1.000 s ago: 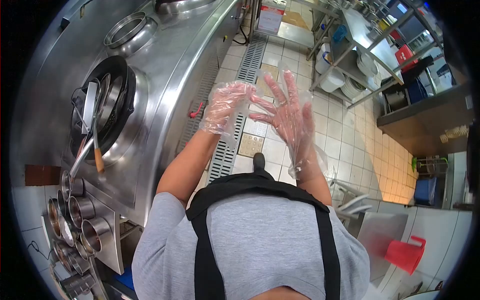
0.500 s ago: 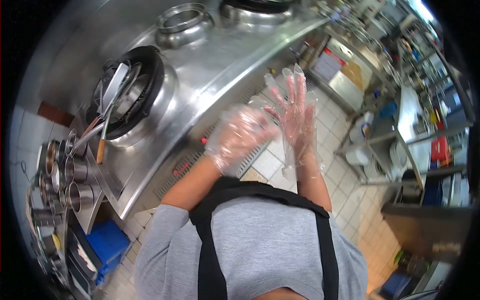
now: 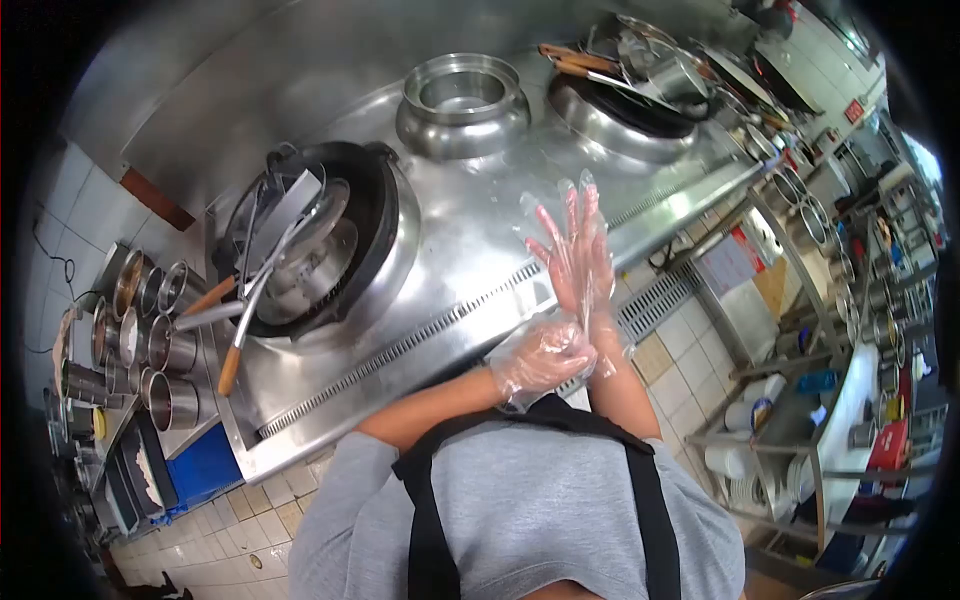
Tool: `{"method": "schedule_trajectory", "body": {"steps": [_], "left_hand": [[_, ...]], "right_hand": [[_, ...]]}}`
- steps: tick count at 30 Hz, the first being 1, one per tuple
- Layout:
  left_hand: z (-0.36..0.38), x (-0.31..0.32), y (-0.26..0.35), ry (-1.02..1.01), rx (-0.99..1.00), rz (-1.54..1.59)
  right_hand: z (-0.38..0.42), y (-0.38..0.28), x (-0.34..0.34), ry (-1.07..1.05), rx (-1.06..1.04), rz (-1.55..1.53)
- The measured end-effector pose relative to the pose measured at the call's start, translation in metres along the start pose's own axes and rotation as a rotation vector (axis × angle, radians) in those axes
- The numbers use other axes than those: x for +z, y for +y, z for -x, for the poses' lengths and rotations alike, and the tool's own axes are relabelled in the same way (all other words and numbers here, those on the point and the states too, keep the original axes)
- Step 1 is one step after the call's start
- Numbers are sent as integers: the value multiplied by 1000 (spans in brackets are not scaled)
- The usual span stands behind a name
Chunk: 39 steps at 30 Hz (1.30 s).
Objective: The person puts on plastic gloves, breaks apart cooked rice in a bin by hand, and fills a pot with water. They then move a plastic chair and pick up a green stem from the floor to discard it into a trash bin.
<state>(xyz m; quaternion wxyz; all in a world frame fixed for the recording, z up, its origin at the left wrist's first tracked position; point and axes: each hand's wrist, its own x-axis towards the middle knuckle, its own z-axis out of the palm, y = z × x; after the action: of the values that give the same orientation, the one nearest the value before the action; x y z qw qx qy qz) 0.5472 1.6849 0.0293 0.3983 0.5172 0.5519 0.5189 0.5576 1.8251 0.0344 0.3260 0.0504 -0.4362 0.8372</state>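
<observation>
Left grip (image 3: 545,357), just right of the frame's centre and below it, is closing its curled fingers on the loose wrist film of the clear, thin plastic glove (image 3: 603,330). That glove is covering the right hand (image 3: 578,280), which is pointing up the frame with its fingers standing apart and gripping nothing. The left one is wearing matching clear film, and it's bunching in shiny folds over the knuckles. Those spread right fingers are probably keeping the plastic from sticking together, while the pinch at the wrist is likely stopping the baggy part from sliding.

Behind the hands, a brushed stainless-steel tabletop (image 3: 460,230) is running across the frame. Over on the left, a big black round wok (image 3: 378,215) is cradling a jumble of metal utensils, and a wooden handle (image 3: 229,370) is jutting past its rim, seemingly for an easy grab. A round, wide-mouthed steel pot (image 3: 462,135) is sitting at upper centre, and open steel canisters (image 3: 172,402) are clustering at lower left, perhaps to keep things close by. As for writing, a red sign (image 3: 853,110) at upper right and a white box with a red patch (image 3: 725,265) at right are showing marks too small to read; no brand is coming through.
</observation>
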Motion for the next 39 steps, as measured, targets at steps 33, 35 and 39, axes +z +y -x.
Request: {"method": "schedule_trajectory", "body": {"steps": [33, 35, 39], "left_hand": [[20, -129, -250, 644, -828, -548], [21, -130, -247, 637, -828, -561], [17, -132, -240, 605, -809, -638]], "right_hand": [[-786, 191, 32, -152, 6, 401], [-785, 180, 31, -166, 115, 267], [-778, 152, 18, -83, 157, 292]]}}
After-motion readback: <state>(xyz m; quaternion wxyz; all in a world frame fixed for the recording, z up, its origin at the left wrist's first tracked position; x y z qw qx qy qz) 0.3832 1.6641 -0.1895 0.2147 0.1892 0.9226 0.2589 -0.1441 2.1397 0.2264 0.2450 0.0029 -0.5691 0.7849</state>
